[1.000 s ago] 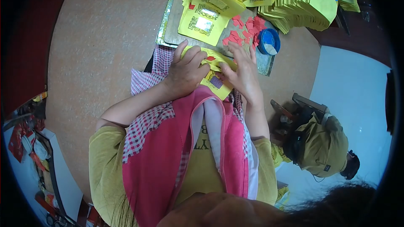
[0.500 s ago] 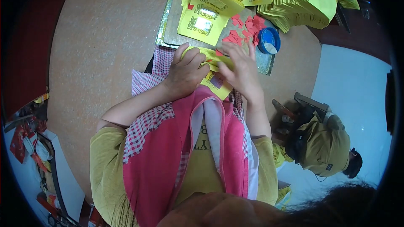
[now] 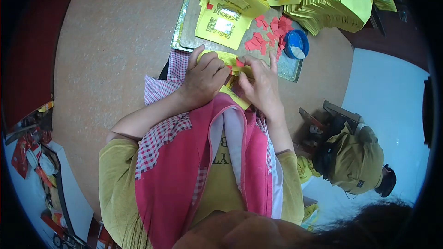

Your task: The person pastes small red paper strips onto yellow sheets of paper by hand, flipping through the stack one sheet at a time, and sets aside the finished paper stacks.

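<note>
A folded piece of yellow printed paper (image 3: 233, 90) lies at the edge of the board, between my hands and above my lap. My left hand (image 3: 205, 74) is closed on its left side, fingers curled over it. On the other side, my right hand (image 3: 262, 80) has thumb and forefinger bent around the paper, with the little finger raised. A small red paper piece (image 3: 239, 62) shows at the right forefinger's tip. Another bit of red is visible by the left fingertips. The fingers hide part of the folds.
Stacked yellow printed papers (image 3: 226, 16) stand on the board (image 3: 189, 41). Loose red paper pieces (image 3: 256, 42) lie beside a blue tub (image 3: 296, 44) of pale paste-like stuff. A fanned yellow stack (image 3: 330, 2) is at upper right. Another person (image 3: 355, 161) sits at right.
My right hand has moved slightly left and down, its fingers bending in on the yellow paper. My left hand has stayed in nearly the same place.
</note>
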Tool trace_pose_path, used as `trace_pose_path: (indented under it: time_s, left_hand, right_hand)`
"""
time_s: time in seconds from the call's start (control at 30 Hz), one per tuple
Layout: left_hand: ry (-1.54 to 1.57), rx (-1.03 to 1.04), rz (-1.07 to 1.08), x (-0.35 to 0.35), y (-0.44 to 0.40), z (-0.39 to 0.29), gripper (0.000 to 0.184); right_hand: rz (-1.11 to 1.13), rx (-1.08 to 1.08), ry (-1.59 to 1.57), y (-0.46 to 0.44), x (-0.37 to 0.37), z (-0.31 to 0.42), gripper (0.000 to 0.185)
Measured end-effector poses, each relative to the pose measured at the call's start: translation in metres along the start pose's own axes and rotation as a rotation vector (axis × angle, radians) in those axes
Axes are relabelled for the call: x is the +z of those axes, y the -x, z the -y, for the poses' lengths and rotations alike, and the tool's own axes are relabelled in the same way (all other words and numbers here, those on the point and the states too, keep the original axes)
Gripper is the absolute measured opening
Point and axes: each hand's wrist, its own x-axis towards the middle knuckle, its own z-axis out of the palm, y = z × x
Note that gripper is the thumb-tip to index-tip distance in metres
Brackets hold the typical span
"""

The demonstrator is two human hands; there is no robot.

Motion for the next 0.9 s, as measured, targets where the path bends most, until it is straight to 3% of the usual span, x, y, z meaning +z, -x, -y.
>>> trace_pose_path:
  time_s: [0.23,0.53,0.7,0.9]
  left_hand:
    - [-0.026,-0.002,0.064,0.0,0.002,0.0,0.012]
    - [-0.051,0.0,0.027,0.003,0.001,-0.003,0.012]
    - [-0.038,0.021,0.054,-0.003,0.001,0.0,0.01]
    - [-0.045,-0.001,0.063,-0.003,0.003,0.0,0.011]
  right_hand:
    - [0.04,0.031,-0.17,-0.01,-0.002,-0.008,0.013]
    - [0.18,0.046,0.034,-0.032,0.007,-0.005,0.024]
    - [-0.012,0.009,0.058,-0.01,0.002,-0.005,0.037]
    - [-0.023,0.007,0.008,-0.002,0.003,0.003,0.042]
